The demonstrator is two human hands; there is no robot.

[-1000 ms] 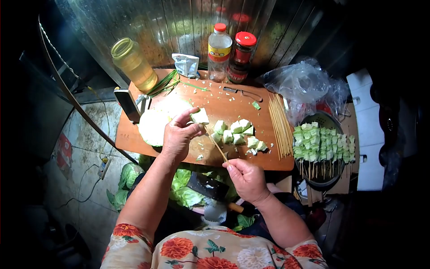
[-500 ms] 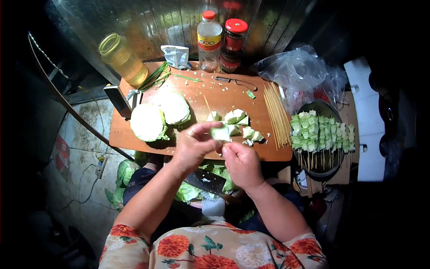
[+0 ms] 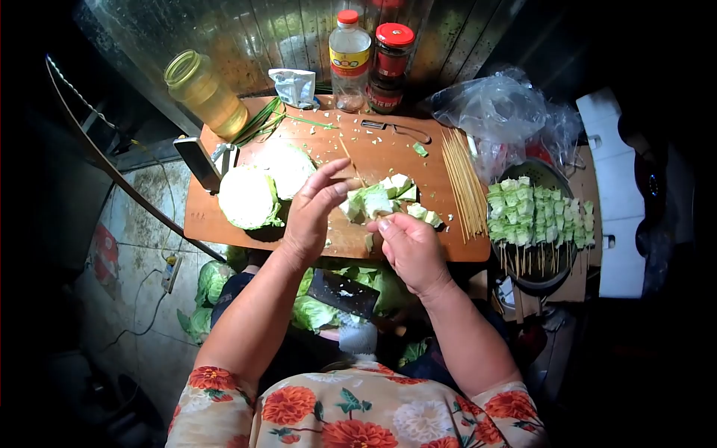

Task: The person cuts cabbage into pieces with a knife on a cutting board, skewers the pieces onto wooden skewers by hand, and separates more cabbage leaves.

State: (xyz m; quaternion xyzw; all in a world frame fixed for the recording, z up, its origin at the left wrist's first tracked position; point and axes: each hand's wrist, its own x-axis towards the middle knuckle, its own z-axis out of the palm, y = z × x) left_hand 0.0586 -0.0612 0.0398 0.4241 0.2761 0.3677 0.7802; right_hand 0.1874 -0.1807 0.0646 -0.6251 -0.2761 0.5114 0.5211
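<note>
My right hand [image 3: 409, 243] pinches the lower end of a wooden skewer that carries a piece of pale green cabbage [image 3: 376, 201]. The skewer's upper part [image 3: 349, 158] sticks out beyond the cabbage, up and to the left. Just left of it is my left hand [image 3: 314, 205], its fingers apart and raised, holding nothing. Behind the skewered piece, cut cabbage chunks [image 3: 398, 184] lie on the wooden board [image 3: 299, 137]. Two pale cabbage halves [image 3: 249, 198] rest on the board left of my left hand.
Bare skewers [image 3: 464, 187] lie at the board's right, beside a basin [image 3: 539, 280] with loaded cabbage skewers [image 3: 534, 213]. A jar [image 3: 205, 97], bottle [image 3: 349, 67], phone [image 3: 197, 162] and plastic bag [image 3: 493, 112] stand around. A cleaver [image 3: 343, 293] lies below over cabbage leaves.
The cabbage piece from my left hand is now on the skewer. My left hand has let go and moved left, fingers opened. The view has shifted slightly.
</note>
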